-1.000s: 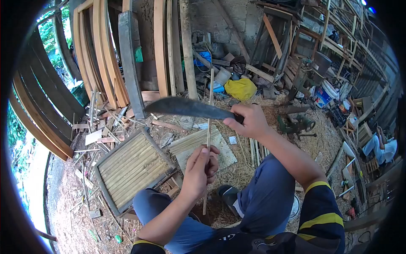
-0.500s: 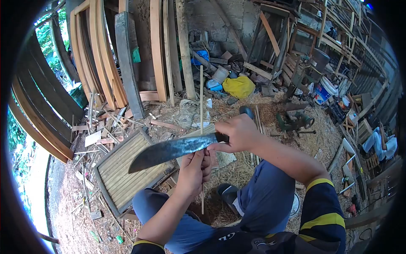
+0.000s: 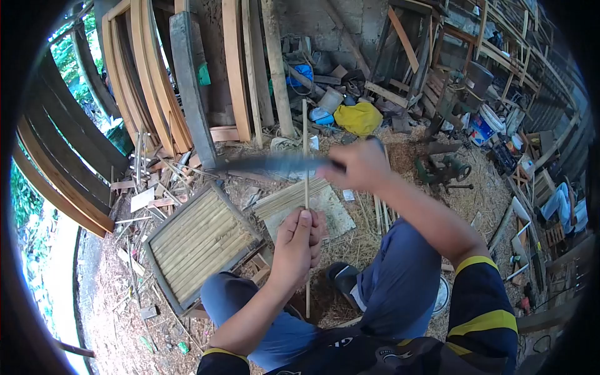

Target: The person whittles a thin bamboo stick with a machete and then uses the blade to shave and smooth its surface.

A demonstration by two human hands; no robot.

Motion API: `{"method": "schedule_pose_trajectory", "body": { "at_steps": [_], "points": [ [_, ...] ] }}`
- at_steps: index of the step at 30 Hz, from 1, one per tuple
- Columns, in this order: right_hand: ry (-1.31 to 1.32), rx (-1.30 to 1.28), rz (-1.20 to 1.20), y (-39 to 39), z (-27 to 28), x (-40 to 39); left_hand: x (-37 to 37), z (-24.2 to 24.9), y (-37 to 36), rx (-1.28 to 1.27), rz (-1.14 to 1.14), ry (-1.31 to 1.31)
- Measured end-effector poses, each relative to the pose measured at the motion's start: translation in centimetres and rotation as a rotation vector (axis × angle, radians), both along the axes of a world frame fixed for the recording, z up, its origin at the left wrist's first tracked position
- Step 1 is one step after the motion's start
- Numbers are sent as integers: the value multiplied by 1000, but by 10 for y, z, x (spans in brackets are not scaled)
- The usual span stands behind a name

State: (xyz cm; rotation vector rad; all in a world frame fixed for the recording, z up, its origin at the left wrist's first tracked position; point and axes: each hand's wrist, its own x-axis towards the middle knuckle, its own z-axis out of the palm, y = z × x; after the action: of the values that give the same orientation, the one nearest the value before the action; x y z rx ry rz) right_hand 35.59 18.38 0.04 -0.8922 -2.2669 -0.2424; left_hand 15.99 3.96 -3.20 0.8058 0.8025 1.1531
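Note:
A thin pale stick (image 3: 307,187) stands nearly upright in front of me. My left hand (image 3: 296,242) is closed around its lower half, thumb uppermost. Above it my right hand (image 3: 359,165) grips the dark handle of a large knife (image 3: 269,164). The blade points left, blurred by motion, and crosses the stick above my left hand; whether they touch I cannot tell. Beyond my left hand, a bundle of thin strips (image 3: 290,199) lies on a light flat piece (image 3: 334,212) on the ground.
A framed bamboo panel (image 3: 200,244) is at my left knee. Long boards (image 3: 234,75) lean on the back wall. A yellow cloth (image 3: 358,119), a green metal tool (image 3: 440,170) and a white-blue bucket (image 3: 484,129) lie beyond. Another person (image 3: 562,206) sits at the far right.
The knife and my right hand have moved up, away from my left hand. My left hand is slightly lower and further right, still around the stick. More of the strip bundle shows.

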Motion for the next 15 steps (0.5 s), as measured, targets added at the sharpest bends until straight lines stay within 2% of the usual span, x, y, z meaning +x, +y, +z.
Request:
{"method": "schedule_pose_trajectory", "body": {
  "at_steps": [3,6,10,15],
  "points": [
    [186,-183,-106,13,-1,11,4,2,-4,-1,-46,8],
    [-177,9,118,-26,-4,2,0,1,0,-72,41,25],
    [1,-91,33,1,-4,0,-5,2,7,58,93,42],
    [-139,-1,122,-20,-8,-3,3,0,7,70,108,155]
  ]
}}
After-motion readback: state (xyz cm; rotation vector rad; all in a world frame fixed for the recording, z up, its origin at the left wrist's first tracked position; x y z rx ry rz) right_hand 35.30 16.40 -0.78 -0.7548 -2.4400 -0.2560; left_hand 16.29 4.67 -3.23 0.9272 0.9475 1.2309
